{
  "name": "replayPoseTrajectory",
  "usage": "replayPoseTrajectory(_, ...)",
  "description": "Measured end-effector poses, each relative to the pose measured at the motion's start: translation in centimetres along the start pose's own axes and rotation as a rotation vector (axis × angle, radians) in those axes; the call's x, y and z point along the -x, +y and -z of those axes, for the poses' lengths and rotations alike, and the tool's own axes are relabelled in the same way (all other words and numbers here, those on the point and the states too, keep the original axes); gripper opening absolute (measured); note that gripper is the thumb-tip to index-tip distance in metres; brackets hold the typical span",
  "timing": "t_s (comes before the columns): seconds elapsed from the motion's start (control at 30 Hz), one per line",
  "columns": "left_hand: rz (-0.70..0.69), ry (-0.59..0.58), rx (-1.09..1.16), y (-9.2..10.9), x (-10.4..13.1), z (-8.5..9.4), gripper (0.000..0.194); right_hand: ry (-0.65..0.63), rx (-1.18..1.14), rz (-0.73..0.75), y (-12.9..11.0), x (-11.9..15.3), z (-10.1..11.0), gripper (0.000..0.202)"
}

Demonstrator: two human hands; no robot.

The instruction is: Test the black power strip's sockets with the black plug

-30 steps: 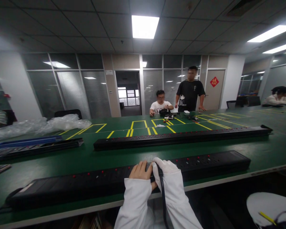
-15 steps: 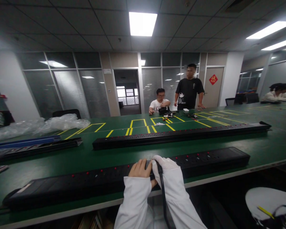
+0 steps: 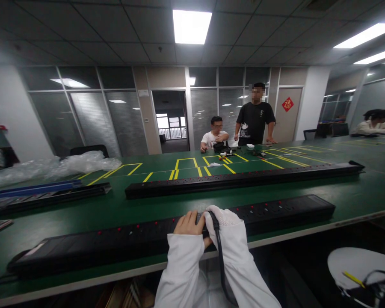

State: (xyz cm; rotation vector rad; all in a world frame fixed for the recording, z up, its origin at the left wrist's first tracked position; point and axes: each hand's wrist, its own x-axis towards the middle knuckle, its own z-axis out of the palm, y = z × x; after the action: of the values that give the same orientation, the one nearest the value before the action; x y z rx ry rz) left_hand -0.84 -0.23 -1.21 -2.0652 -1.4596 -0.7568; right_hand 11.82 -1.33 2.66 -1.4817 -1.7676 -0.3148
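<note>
A long black power strip (image 3: 93, 252) with several red-dotted sockets lies along the table's near edge. My bare left hand (image 3: 189, 223) is closed over its middle, fingers across the top and what looks like the thumb on the near side. Beside it, touching, my right hand (image 3: 224, 220) in a white dotted glove is wrapped round the end of a black cable (image 3: 220, 256). That cable bends out of the grip and runs down along the right sleeve. The cable's end is mostly hidden between the hands, against the strip, so whether it sits in a socket does not show.
Behind lies a second long black strip (image 3: 244, 179) on the green table (image 3: 115, 216). Blue and black channel pieces (image 3: 57, 194) and clear plastic wrap (image 3: 80, 164) are at left. Two people are across the table, others at the sides. A white stool (image 3: 346, 267) stands low right.
The view has tilted slightly, so the scene sits a little higher. Both hands keep their places on the strip, and the cable bows slightly more below the right hand.
</note>
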Motion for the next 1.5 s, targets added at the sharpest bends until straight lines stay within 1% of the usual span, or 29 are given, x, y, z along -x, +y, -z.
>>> replayPoseTrajectory(0.47, 0.004, 0.002, 0.004, 0.02, -0.01, -0.01, 0.054, -0.019, 0.001, 0.006, 0.12, -0.04, 0.00, 0.024)
replayPoseTrajectory(0.7, 0.026, -0.030, 0.016, 0.25, -0.12, 0.28, 0.053, -0.029, 0.006, 0.003, 0.28, -0.02, -0.26, 0.026)
replayPoseTrajectory(0.83, 0.032, -0.039, 0.021, 0.30, -0.17, 0.36, 0.053, -0.013, 0.018, 0.011, 0.23, -0.02, -0.23, 0.028)
replayPoseTrajectory(1.2, 0.035, -0.003, 0.026, 0.19, -0.11, -0.09, 0.051, -0.039, -0.003, -0.005, 0.26, -0.02, -0.25, 0.025)
replayPoseTrajectory(1.4, 0.044, 0.003, 0.032, 0.24, -0.10, -0.12, 0.050, -0.047, 0.012, -0.013, 0.26, 0.00, -0.34, 0.025)
replayPoseTrajectory(1.5, 0.045, 0.004, 0.032, 0.26, -0.12, -0.08, 0.051, -0.044, -0.019, -0.006, 0.25, -0.02, -0.21, 0.025)
